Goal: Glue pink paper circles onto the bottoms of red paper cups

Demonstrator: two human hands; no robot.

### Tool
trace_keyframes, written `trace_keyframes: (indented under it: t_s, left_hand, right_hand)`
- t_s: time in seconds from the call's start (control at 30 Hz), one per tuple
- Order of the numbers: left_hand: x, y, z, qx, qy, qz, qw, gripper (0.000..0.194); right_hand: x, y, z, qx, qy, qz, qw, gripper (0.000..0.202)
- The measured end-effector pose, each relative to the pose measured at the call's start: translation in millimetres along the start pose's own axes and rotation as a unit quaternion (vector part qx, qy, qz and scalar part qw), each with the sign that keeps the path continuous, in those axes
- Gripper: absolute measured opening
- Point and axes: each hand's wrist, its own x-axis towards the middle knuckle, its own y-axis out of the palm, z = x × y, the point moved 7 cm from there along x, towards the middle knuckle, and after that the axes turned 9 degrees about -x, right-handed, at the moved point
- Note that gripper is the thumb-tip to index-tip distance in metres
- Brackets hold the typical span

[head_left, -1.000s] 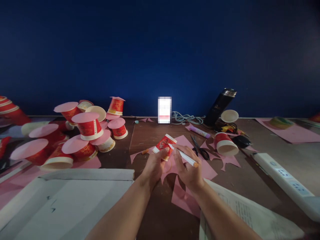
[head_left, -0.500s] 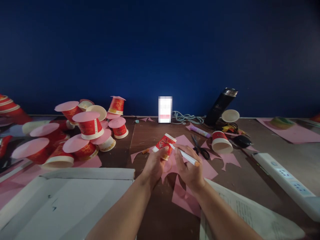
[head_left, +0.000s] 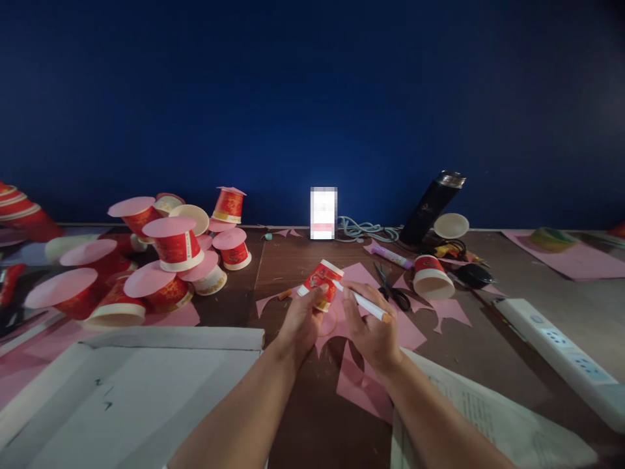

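Observation:
My left hand point(head_left: 301, 324) is closed around a red paper cup point(head_left: 318, 279), which lies tilted on its side in the grip, thumb pressed on its wall. In my right hand point(head_left: 375, 329) is a white marker point(head_left: 367, 305) with an orange end, held like a pen. The marker's tip points at the printed side of the cup; whether it touches is too small to tell. Beneath both hands lies cut pink paper point(head_left: 410, 331). Black-handled scissors point(head_left: 393, 288) rest on the paper just beyond my right hand.
Several red cups with pink paper discs point(head_left: 168, 228) crowd the left side. A white box lid point(head_left: 161, 391) lies front left. On the right are a tipped cup point(head_left: 433, 285), a purple glue stick point(head_left: 392, 256), a black flask point(head_left: 432, 208) and a power strip point(head_left: 556, 352). A lit phone point(head_left: 323, 213) stands behind.
Almost nothing differs. The whole view has shifted very slightly; both hands keep the same grip on the cup and the marker.

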Motion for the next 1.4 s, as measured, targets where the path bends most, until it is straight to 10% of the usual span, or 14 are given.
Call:
trace_keyframes:
  t_s: [1.4]
  left_hand:
    - [-0.2, 0.2, 0.9, 0.002, -0.016, 0.007, 1.000, 0.024]
  right_hand:
    - [4.3, -4.9, 0.2, -0.008, -0.001, -0.015, 1.000, 0.019]
